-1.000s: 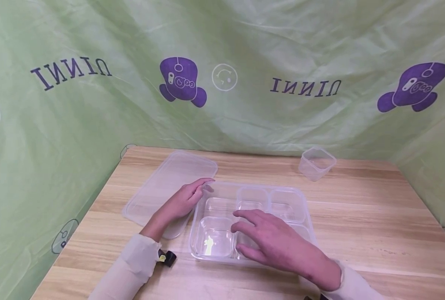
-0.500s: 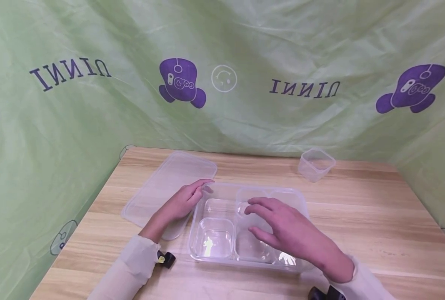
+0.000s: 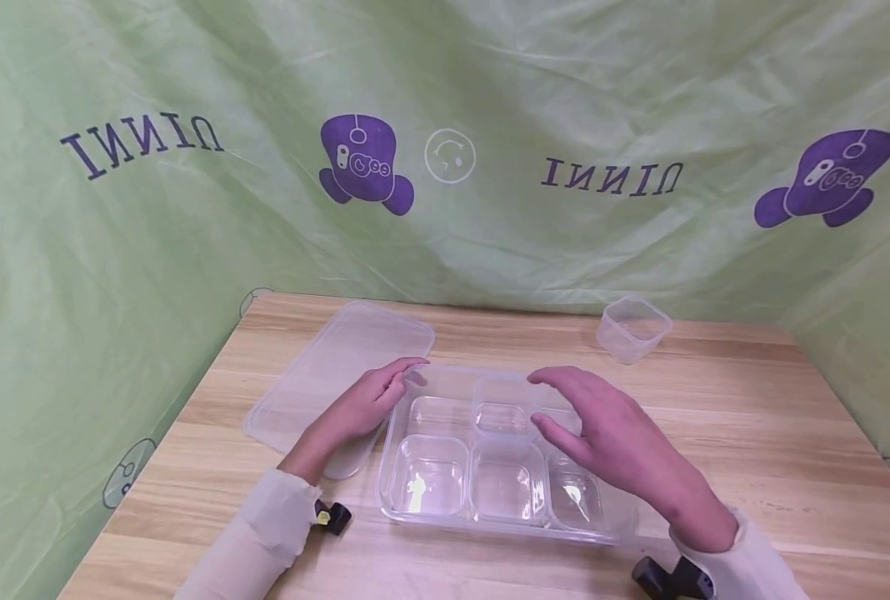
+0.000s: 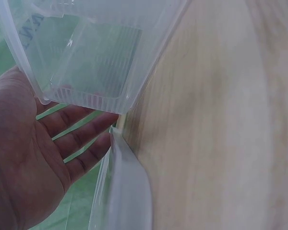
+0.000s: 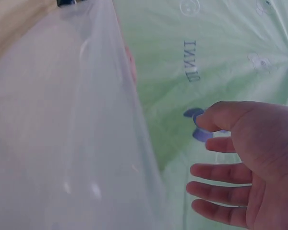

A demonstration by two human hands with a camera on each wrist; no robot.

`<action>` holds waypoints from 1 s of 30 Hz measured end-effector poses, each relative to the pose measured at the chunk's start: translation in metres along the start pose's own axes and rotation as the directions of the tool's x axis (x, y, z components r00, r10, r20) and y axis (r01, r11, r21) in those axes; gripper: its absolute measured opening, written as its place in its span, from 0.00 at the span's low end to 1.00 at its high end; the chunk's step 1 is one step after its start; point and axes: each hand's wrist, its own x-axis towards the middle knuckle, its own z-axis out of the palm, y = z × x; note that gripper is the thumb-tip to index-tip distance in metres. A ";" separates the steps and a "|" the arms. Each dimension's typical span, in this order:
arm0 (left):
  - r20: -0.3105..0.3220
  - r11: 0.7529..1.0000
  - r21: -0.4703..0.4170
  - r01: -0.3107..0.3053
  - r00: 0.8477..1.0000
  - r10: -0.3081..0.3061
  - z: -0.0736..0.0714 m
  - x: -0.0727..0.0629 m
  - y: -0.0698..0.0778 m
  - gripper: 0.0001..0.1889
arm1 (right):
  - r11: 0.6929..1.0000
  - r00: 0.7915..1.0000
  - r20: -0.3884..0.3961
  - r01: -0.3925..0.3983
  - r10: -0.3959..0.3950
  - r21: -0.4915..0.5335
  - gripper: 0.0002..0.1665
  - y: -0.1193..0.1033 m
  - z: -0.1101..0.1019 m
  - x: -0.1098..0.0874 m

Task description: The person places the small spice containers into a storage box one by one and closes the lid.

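A large clear plastic food storage box [image 3: 505,528] stands on the table with several small clear containers [image 3: 508,483] fitted inside it. My left hand [image 3: 366,404] touches the box's left side near the back corner. In the left wrist view, its fingers [image 4: 74,139] lie nearly straight along the outer wall, and the thumb is hidden. Over the box's right part hovers my right hand [image 3: 613,433], thumb and fingers apart, holding nothing. It covers the back right container in the head view. The right wrist view shows those fingers [image 5: 221,194] spread beside a blurred translucent surface.
A translucent flat lid [image 3: 317,375] lies left of the box, partly under my left forearm. One small clear container [image 3: 632,330] stands apart at the table's back right. A green printed curtain [image 3: 490,242] hangs close behind the wooden table [image 3: 745,400].
My right hand has moved right and back across the box, uncovering the front middle and front right containers. The left hand, lid and lone container stay in place.
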 end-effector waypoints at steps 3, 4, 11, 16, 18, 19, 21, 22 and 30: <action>0.001 1.000 0.000 -0.001 1.000 0.001 0.000 0.000 -0.001 0.26 | 0.999 0.999 -0.019 -0.035 0.035 -0.013 0.29 0.005 -0.003 0.000; 0.001 1.000 0.000 0.000 1.000 0.000 0.000 0.000 -0.001 0.26 | 0.999 0.999 -0.028 -0.042 0.042 -0.017 0.29 0.007 -0.004 -0.001; 0.004 1.000 -0.004 -0.001 1.000 0.001 0.000 0.001 -0.001 0.25 | 0.991 0.990 -0.056 -0.130 0.129 -0.014 0.28 0.019 -0.009 -0.002; 0.000 1.000 0.001 -0.006 1.000 0.006 0.000 0.000 0.001 0.25 | 0.981 0.979 -0.054 -0.196 0.196 -0.001 0.26 0.031 -0.012 -0.003; 0.000 1.000 0.002 -0.002 1.000 0.002 0.000 0.000 0.002 0.26 | 0.977 0.975 -0.064 -0.212 0.212 0.004 0.25 0.037 -0.012 -0.004; 0.000 1.000 0.003 0.000 1.000 0.000 0.000 0.000 0.002 0.26 | 0.975 0.973 -0.072 -0.220 0.220 0.007 0.25 0.040 -0.012 -0.004; 0.000 1.000 0.003 0.007 1.000 -0.007 0.000 0.000 0.001 0.26 | 0.972 0.968 -0.091 -0.234 0.234 0.015 0.24 0.046 -0.011 -0.003; 0.000 1.000 0.004 0.008 1.000 -0.008 0.000 0.000 0.001 0.26 | 0.970 0.965 -0.100 -0.241 0.242 0.023 0.24 0.050 -0.010 -0.003; 0.001 1.000 0.006 0.011 1.000 -0.011 0.000 0.000 0.001 0.26 | 0.953 0.942 -0.143 -0.297 0.302 0.055 0.21 0.072 -0.006 -0.004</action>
